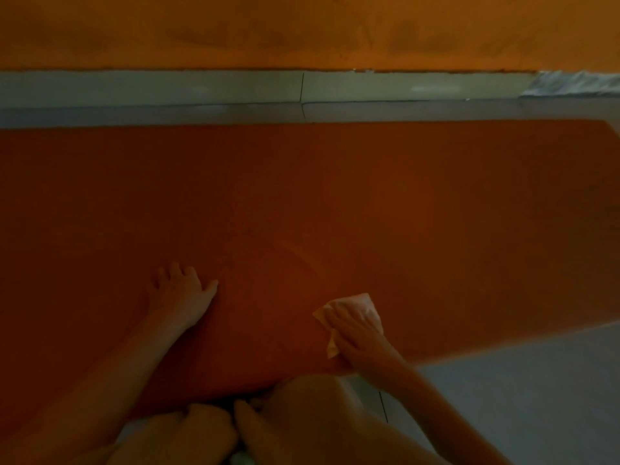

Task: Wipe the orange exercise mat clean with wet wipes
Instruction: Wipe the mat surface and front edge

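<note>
Head view: left hand (pixel 183 290) flat on orange mat (pixel 335 196), right hand (pixel 359 333) flat over wet wipe (pixel 364 304).

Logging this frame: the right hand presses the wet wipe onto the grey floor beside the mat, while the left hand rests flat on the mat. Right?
Not quite. The head view shows the right hand pressing the wet wipe onto the orange mat, not the grey floor. The left hand does rest flat on the mat.

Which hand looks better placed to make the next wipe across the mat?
Right. The right hand presses the wipe on the mat; the left hand rests flat, holding nothing.
</note>
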Motion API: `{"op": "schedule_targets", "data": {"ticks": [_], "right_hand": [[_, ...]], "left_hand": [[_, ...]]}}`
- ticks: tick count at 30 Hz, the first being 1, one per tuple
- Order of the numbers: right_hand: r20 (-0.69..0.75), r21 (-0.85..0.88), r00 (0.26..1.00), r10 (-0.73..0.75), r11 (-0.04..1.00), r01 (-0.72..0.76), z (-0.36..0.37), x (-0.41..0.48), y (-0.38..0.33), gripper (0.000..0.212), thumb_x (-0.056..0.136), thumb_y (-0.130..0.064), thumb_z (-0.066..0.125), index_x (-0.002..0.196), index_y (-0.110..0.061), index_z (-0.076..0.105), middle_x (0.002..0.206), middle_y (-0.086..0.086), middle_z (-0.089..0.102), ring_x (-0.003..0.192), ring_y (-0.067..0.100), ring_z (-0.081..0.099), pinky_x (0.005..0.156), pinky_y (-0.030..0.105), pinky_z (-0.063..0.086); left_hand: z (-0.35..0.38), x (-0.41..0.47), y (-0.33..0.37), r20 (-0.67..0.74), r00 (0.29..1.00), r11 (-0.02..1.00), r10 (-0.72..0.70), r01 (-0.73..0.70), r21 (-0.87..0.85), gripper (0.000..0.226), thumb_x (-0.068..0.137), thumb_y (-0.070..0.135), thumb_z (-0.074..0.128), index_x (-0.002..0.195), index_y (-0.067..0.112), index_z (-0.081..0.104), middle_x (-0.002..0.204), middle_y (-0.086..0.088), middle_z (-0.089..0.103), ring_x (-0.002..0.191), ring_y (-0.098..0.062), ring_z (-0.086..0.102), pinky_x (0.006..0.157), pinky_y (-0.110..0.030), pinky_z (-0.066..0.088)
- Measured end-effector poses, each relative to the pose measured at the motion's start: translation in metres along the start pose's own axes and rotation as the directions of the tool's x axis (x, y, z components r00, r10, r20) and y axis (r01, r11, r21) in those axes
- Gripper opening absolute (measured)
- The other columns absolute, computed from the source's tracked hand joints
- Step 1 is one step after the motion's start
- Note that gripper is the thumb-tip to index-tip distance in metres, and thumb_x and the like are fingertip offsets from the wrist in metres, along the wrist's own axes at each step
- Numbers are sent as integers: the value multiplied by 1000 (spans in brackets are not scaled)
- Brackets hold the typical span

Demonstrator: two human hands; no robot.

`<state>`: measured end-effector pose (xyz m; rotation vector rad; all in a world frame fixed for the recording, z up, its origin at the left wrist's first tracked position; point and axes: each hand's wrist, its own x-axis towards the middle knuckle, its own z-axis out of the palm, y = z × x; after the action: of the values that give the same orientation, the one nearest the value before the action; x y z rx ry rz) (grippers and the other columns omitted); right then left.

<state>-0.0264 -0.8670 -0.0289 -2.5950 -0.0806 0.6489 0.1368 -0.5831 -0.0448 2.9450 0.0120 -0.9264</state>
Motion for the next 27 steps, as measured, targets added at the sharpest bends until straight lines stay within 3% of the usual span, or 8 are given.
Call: {"op": "schedule_targets", "data": {"ticks": [3,6,8,12,17,19,22,27], "right_hand": [[0,-4,1000,-10,1000,10,-15,-17,12,51,105,-29,28,142,-35,-6,147,-19,-13,138,4,-19,111,31,-16],[37,-227,994,103,970,-92,-22,-16,40,77,98,-30,38,140,-37,-26,148,-3,-23,137,20,-23,111,52,-8],[2,-295,986,167,942,-160,-29,-7,43,84,90,-30,47,147,-28,-16,154,12,-10,138,35,-11,108,72,13],[63,-219,994,91,973,-75,-16,0,11,58,96,-25,37,149,-10,20,154,15,24,141,39,21,101,70,31],[64,-253,996,-57,965,72,-27,-6,35,85,87,-73,-1,150,-16,5,153,-4,1,145,20,-3,117,57,6],[27,-283,999,46,958,-37,-37,13,53,64,101,-46,13,148,-3,3,155,13,7,143,33,4,109,68,21],[50,-293,988,146,948,-125,-44,41,49,50,103,-32,6,144,-11,-14,159,11,-10,137,25,-24,116,54,-7],[180,-132,970,-163,973,188,-36,50,13,54,102,-41,18,153,-25,10,156,-11,-6,142,8,-16,110,34,-21]], "left_hand": [[4,-2,2,-26,1000,1000,-1,0,-29,68,99,55,29,145,6,32,159,-16,9,146,-37,8,117,-55,14],[4,-5,-1,-33,999,1000,5,-6,-27,69,99,55,28,147,5,29,159,-15,8,146,-36,6,118,-54,13],[6,-9,-3,-15,1000,1000,8,-8,-27,68,100,54,27,148,6,27,160,-14,7,147,-35,5,118,-54,13],[6,-13,4,-12,1000,999,7,-8,-45,64,102,47,28,152,8,19,160,-13,5,147,-35,4,118,-55,13],[7,-16,26,-37,975,974,221,-222,-32,65,101,53,26,154,20,8,162,-2,-4,149,-25,-4,118,-50,3],[11,-15,36,-35,961,962,273,-274,-23,62,101,51,23,155,22,9,162,1,-3,149,-22,-5,119,-47,1],[18,-14,44,-84,961,964,262,-265,-35,56,102,47,27,152,22,22,161,0,11,148,-23,6,119,-47,9],[13,-3,50,-170,960,971,221,-233,-54,45,99,47,38,136,21,43,146,-3,32,138,-25,26,112,-47,25]]}}
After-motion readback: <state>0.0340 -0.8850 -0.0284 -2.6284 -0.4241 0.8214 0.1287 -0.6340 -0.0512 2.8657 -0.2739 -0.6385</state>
